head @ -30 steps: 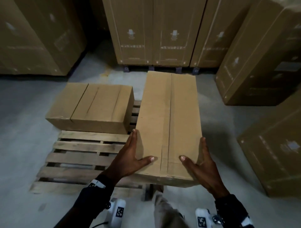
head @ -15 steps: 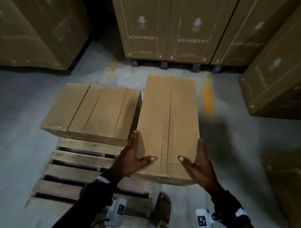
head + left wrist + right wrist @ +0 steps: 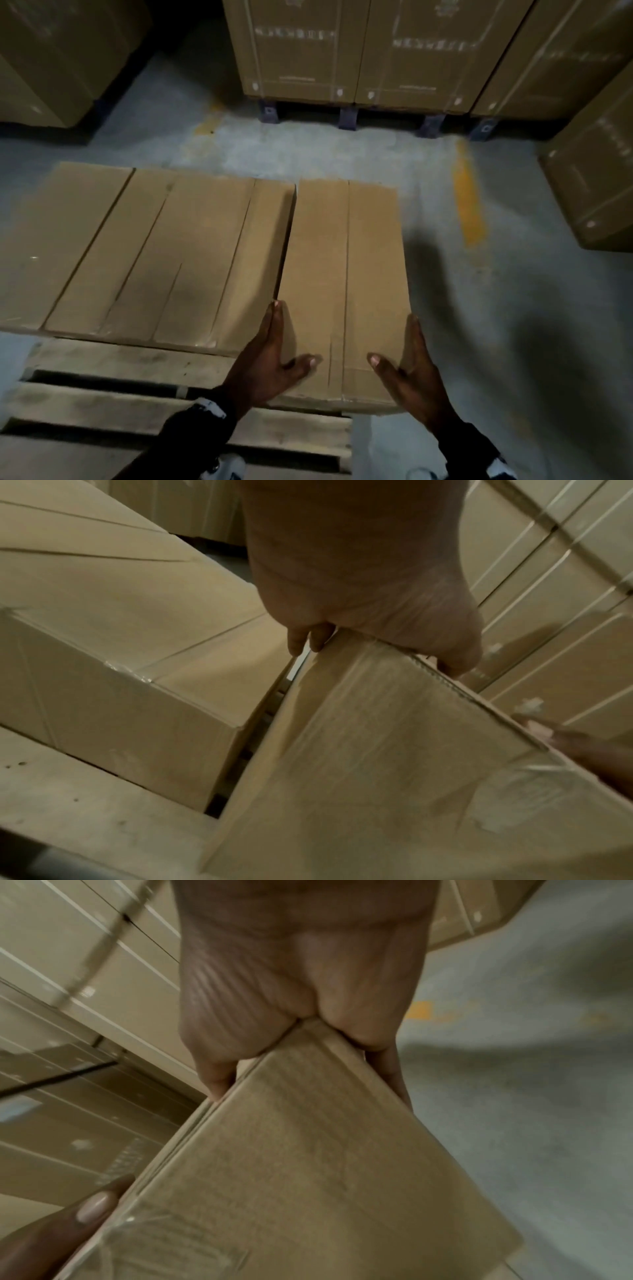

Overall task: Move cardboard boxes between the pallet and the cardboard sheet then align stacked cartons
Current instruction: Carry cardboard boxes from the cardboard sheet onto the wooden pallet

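The left hand (image 3: 270, 359) and right hand (image 3: 409, 371) clamp the long box (image 3: 342, 274) at centre frame, thumbs on top (fingers down its sides). It now sits lower, just beside the boxes (image 3: 154, 253) on the pallet (image 3: 137, 363) at lower left.

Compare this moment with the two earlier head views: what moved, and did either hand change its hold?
The carried box came down beside the boxes on the pallet; only a narrow gap shows between them, and whether it rests on the wooden pallet yet is unclear. Unchanged: the left hand and right hand clasp its near corners, thumbs on top, fingers along its sides. The neighbouring boxes kept their place.
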### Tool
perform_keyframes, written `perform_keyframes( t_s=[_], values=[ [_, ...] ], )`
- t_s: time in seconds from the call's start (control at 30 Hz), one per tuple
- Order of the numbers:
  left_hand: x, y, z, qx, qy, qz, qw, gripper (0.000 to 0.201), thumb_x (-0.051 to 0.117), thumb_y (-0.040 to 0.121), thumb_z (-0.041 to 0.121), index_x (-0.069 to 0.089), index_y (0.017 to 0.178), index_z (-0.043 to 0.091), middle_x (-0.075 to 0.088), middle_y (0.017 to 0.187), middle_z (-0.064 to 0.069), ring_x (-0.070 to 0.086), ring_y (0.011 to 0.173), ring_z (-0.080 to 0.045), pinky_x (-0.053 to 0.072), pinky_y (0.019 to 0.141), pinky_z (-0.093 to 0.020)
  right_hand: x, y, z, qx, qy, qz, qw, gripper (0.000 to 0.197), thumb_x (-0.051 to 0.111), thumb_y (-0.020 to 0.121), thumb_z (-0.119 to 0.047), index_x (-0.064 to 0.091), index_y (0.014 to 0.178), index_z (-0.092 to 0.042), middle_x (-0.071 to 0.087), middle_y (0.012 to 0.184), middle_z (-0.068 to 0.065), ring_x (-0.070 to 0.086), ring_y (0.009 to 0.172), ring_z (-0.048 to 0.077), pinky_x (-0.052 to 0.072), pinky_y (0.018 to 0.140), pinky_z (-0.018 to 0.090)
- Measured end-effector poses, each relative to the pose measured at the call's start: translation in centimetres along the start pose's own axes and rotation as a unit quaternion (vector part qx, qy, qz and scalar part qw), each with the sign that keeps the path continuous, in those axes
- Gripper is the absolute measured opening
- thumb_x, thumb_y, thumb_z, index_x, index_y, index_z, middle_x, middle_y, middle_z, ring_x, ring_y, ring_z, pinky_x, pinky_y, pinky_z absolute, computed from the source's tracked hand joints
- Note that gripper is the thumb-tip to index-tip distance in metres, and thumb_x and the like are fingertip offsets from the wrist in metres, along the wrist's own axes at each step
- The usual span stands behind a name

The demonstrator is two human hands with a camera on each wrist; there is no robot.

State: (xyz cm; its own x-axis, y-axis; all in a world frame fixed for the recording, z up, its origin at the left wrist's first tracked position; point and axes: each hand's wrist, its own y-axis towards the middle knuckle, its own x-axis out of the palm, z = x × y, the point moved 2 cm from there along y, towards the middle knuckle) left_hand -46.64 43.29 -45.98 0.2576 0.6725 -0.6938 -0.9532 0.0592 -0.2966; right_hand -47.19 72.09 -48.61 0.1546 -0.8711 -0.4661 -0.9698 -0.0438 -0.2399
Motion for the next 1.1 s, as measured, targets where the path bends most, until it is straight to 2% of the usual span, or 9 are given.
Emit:
perform_keyframes(
  t_s=[0.07,0.17,0.23,0.43,0.6,0.73,0.8,0.93,1.1],
  values=[
    [1.8,2.9,-3.5,0.016,0.026,-0.003,1.000,0.125,0.048,0.074,0.087,-0.015,0.158,0.019,-0.008,0.168,0.000,0.005,0.154,-0.016,0.012,0.124,-0.031,2.9,2.4,2.5,-0.009,-0.004,0.012,1.000,0.115,0.071,0.078,-0.063,0.000,0.161,-0.028,0.008,0.159,-0.031,0.006,0.146,-0.017,0.011,0.118,0.010],
    [3.7,6.5,-7.5,0.051,0.115,0.024,0.992,0.127,0.031,0.075,0.094,0.000,0.158,0.004,0.006,0.167,-0.016,0.002,0.154,-0.027,0.006,0.124,-0.052,6.1,5.6,5.6,0.004,-0.007,0.017,1.000,0.116,0.067,0.078,-0.071,0.000,0.161,-0.027,0.002,0.167,-0.016,0.004,0.152,-0.004,0.010,0.126,0.029],
    [4.8,8.3,-9.6,0.058,0.157,0.014,0.986,0.124,0.032,0.080,0.091,0.015,0.156,-0.006,0.019,0.162,-0.025,0.010,0.153,-0.039,0.012,0.121,-0.062,7.6,7.1,7.0,-0.005,-0.009,0.011,1.000,0.113,0.067,0.082,-0.068,-0.002,0.161,-0.026,-0.001,0.167,-0.014,0.001,0.151,-0.008,0.008,0.127,0.029],
    [7.0,11.1,-12.0,0.074,0.225,0.021,0.971,0.117,0.029,0.085,0.086,0.021,0.153,-0.009,0.018,0.162,-0.028,0.010,0.153,-0.040,0.013,0.122,-0.057,8.6,9.3,7.7,-0.026,-0.079,0.060,0.995,0.105,0.084,0.081,-0.027,0.016,0.158,-0.009,0.013,0.157,-0.005,0.004,0.138,-0.016,0.001,0.107,-0.004],
    [7.4,11.9,-12.4,0.084,0.267,0.045,0.959,0.107,0.028,0.091,0.078,0.026,0.152,-0.010,0.022,0.160,-0.030,0.018,0.151,-0.042,0.017,0.122,-0.057,9.3,10.4,9.3,-0.017,-0.039,0.045,0.998,0.107,0.076,0.080,-0.043,0.010,0.161,-0.018,0.006,0.162,-0.014,-0.003,0.139,-0.027,0.001,0.112,0.001],
    [6.9,11.9,-13.3,0.105,0.309,0.036,0.945,0.093,0.024,0.096,0.071,0.030,0.154,-0.002,0.022,0.163,-0.022,0.018,0.152,-0.037,0.018,0.120,-0.058,9.8,10.5,9.6,0.015,0.004,0.015,1.000,0.107,0.076,0.081,-0.046,-0.001,0.155,-0.038,0.004,0.164,-0.019,0.005,0.149,-0.008,0.009,0.123,0.021],
    [6.1,11.2,-14.2,0.124,0.316,0.031,0.940,0.090,0.024,0.097,0.071,0.030,0.155,0.002,0.021,0.164,-0.017,0.016,0.153,-0.034,0.018,0.120,-0.059,9.8,10.2,9.9,0.021,0.007,0.018,1.000,0.109,0.076,0.080,-0.050,0.002,0.159,-0.036,0.006,0.163,-0.021,0.006,0.149,-0.008,0.010,0.122,0.020],
    [4.3,8.6,-16.7,0.169,0.345,0.006,0.923,0.098,0.030,0.093,0.078,0.028,0.156,0.002,0.018,0.166,-0.014,0.013,0.154,-0.031,0.018,0.120,-0.059,9.8,8.8,11.3,0.028,0.019,0.018,0.999,0.113,0.077,0.079,-0.059,0.004,0.161,-0.035,0.009,0.165,-0.026,0.007,0.152,-0.006,0.014,0.126,0.034],
    [3.8,6.8,-18.4,0.210,0.395,-0.007,0.894,0.093,0.032,0.095,0.074,0.027,0.156,0.005,0.017,0.166,-0.013,0.014,0.153,-0.034,0.019,0.118,-0.061,10.3,6.9,11.6,0.045,-0.012,0.019,0.999,0.110,0.075,0.083,-0.052,0.000,0.162,-0.032,0.013,0.169,-0.010,0.015,0.154,0.005,0.021,0.126,0.037]
  ],
)
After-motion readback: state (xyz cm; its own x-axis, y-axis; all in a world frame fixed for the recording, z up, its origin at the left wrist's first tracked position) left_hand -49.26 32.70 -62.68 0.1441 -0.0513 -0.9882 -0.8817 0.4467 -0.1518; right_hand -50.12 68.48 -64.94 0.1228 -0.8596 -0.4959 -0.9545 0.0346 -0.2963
